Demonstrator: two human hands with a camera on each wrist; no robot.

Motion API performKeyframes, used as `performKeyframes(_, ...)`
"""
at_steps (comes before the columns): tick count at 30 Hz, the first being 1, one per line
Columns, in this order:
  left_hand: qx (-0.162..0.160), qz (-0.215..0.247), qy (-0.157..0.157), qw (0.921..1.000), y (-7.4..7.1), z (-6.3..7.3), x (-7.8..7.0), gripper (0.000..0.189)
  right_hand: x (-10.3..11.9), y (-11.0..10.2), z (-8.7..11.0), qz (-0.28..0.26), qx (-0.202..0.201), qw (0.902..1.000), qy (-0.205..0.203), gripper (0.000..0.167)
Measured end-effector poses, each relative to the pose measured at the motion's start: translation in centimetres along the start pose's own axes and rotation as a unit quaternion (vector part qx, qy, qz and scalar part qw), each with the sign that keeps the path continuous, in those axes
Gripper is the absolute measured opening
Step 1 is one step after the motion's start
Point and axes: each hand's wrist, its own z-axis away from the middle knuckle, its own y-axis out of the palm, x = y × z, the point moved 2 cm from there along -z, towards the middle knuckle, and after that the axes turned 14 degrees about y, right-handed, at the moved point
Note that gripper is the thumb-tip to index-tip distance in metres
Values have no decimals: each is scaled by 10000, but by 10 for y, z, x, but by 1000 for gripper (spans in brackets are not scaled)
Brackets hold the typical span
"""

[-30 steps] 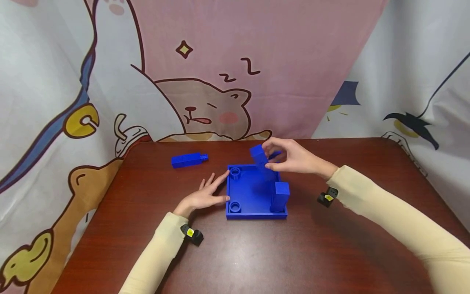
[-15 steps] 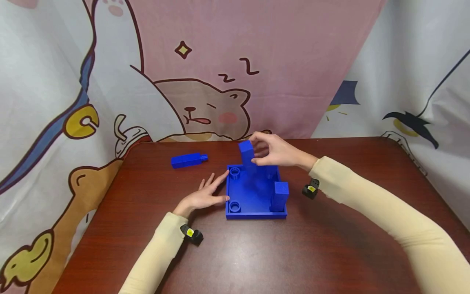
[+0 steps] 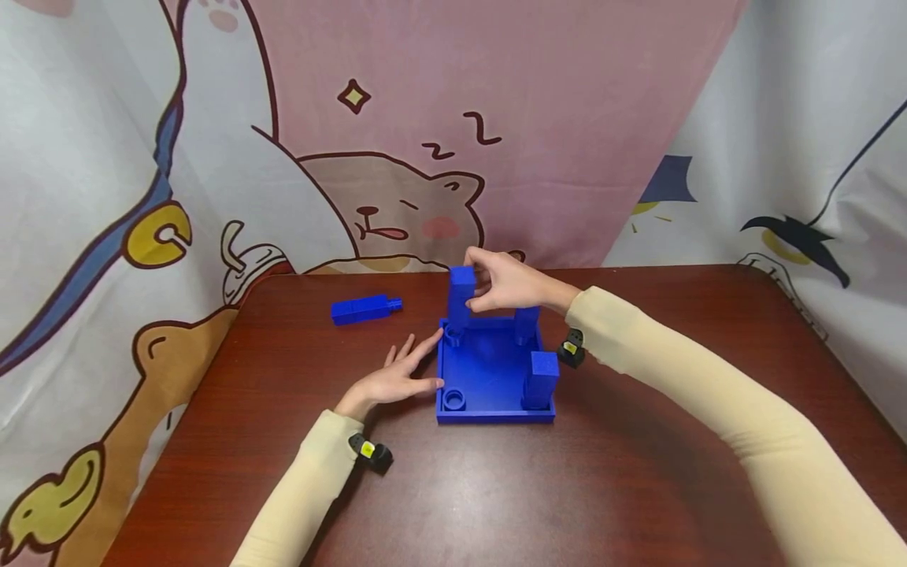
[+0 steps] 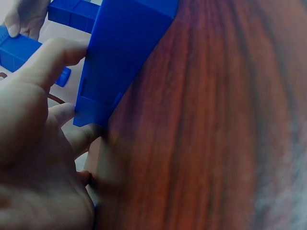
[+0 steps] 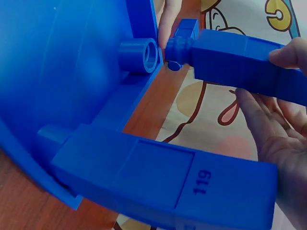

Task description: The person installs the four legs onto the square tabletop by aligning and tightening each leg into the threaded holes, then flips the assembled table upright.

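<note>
My right hand (image 3: pixel 509 282) pinches a blue square post (image 3: pixel 461 293) between thumb and fingers. It stands nearly upright at the back left corner of a blue square tray (image 3: pixel 496 416). In the right wrist view, the post's ridged end (image 5: pixel 180 50) points at the round corner socket (image 5: pixel 130 55), a small gap apart. My left hand (image 3: pixel 390 384) has its fingers spread, thumb and index finger against the tray's left wall. Two other posts rise from the right corners, one at the front (image 3: pixel 544 376) and one at the back (image 3: pixel 526 324).
A loose blue post (image 3: pixel 361 309) lies on the brown table (image 3: pixel 609 488), behind and left of the tray. The front left socket (image 3: pixel 454 400) holds no post. A patterned curtain (image 3: pixel 567 118) hangs along the table's back edge.
My right hand has carried the post leftward across the tray's back to the left corner, and the post has turned more upright. The left hand and tray have stayed in place.
</note>
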Motion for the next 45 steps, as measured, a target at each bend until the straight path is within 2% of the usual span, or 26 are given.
performKeyframes(13,-24,38,75,10000,-3,-1,-4,85,1,2,-16,1062,170,9937,331,38)
performKeyframes(22,73,-14,-25,10000,-1,-1,-3,85,2,3,-14,1065,432,9912,657,40)
performKeyframes(25,106,-31,-26,9999,-1,-1,-3,85,8,-2,-9,1094,486,9915,515,46)
performKeyframes(29,108,22,-17,9999,-1,-1,-3,85,18,-7,-2,969,779,9922,62,58)
performKeyframes(31,88,53,-3,9999,-1,-1,-3,86,22,-7,0,947,1011,9902,-166,59)
performKeyframes(33,80,70,9,9999,-1,0,-2,86,25,-5,2,1158,1107,9864,-367,56)
performKeyframes(37,63,109,53,9999,0,0,-1,85,25,-3,1,1585,845,9815,-670,45)
performKeyframes(40,60,141,47,9999,1,0,0,85,23,-3,-1,1623,598,9821,-742,40)
performKeyframes(45,18,125,39,9999,1,1,0,85,20,-6,-3,1426,385,9886,-308,33)
